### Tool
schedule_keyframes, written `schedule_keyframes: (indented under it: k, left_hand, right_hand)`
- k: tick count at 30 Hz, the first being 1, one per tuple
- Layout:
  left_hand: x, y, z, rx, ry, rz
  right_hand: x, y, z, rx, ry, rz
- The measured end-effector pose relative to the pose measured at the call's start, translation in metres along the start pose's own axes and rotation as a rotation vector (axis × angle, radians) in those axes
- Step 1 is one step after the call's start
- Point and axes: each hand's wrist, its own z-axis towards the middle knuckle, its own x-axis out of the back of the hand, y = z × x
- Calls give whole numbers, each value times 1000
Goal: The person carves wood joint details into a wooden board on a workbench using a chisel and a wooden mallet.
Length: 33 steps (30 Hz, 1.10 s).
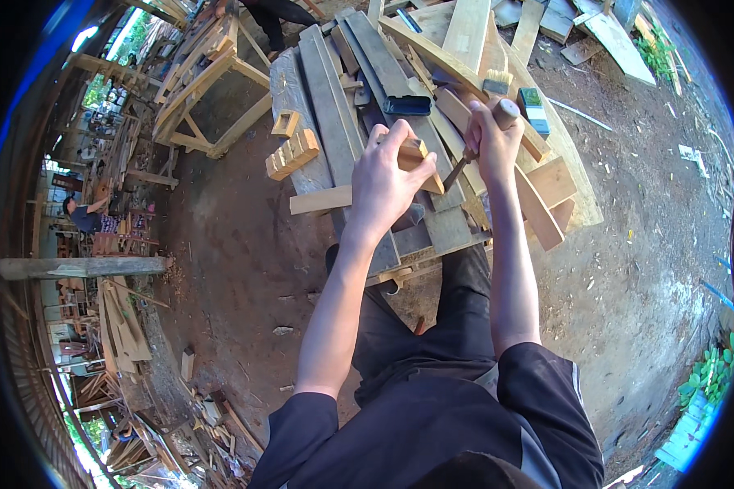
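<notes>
My left hand (387,175) is closed around a small wooden block (427,181) above the bench of stacked boards. My right hand (492,143) grips a chisel (506,114) by its thick wooden handle, its metal blade angled down to the left, close by the block's right side. Beyond my hands lies a black oblong tool or case (408,106); a paintbrush (497,81) and a small blue-and-white pack (534,112) sit at the right. Notched wood blocks (292,154) rest on the pile's left.
The board pile (322,90) covers the bench ahead. A wooden frame (240,130) stands at upper left, someone's dark-clad legs beside it. A person (86,216) is among lumber on the left, near a wooden post (86,267). Scrap boards (616,49) lie on the ground at upper right.
</notes>
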Motion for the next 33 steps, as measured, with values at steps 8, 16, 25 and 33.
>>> schedule_keyframes:
  k: [8,16,25,33]
  left_hand:
    - [-1,-5,-9,26,4,-67]
    - [5,-8,-19,62,-18,-179]
    - [1,-24,-33,-42,35,-298]
    - [1,-17,-35,-32,21,-286]
  right_hand:
    - [31,1,4,30,77,159]
    - [30,-4,-27,66,103,113]
    - [47,1,-18,98,205,151]
    - [38,-3,-31,90,142,143]
